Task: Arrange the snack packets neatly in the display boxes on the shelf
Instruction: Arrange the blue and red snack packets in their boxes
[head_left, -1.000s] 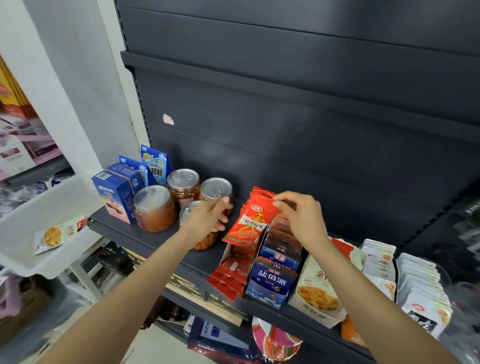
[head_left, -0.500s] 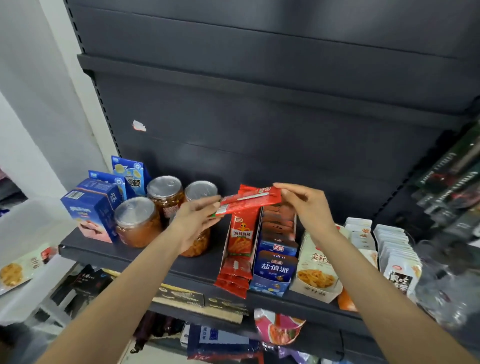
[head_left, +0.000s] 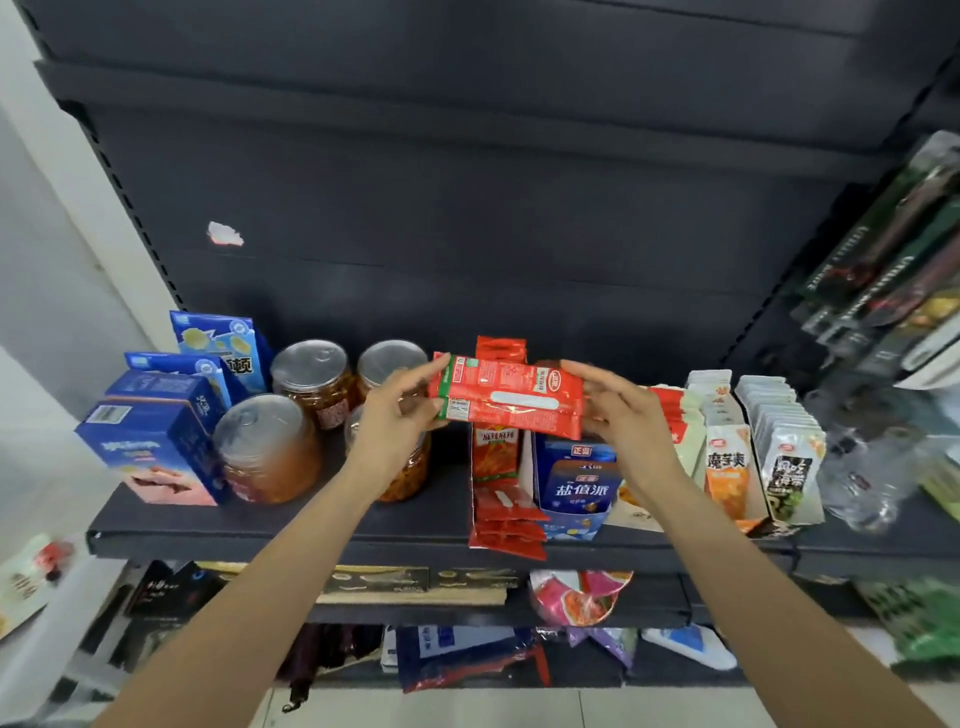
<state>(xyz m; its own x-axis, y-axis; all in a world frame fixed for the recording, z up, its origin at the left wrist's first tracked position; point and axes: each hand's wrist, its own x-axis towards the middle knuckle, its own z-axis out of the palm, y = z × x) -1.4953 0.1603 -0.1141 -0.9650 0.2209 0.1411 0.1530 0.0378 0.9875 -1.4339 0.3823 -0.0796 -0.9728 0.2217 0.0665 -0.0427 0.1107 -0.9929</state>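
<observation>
Dark shop shelving fills the view, and its shelf (head_left: 291, 525) carries jars (head_left: 267, 449), blue cartons (head_left: 156, 457) and open display boxes (head_left: 524, 470) of snacks. Above the red-filled box, a stack of red packets (head_left: 511, 397) is held level, backs up, probably to square the edges before slotting in. The left hand (head_left: 397, 415) pinches one end, and the right hand (head_left: 618, 410) grips the other.
</observation>
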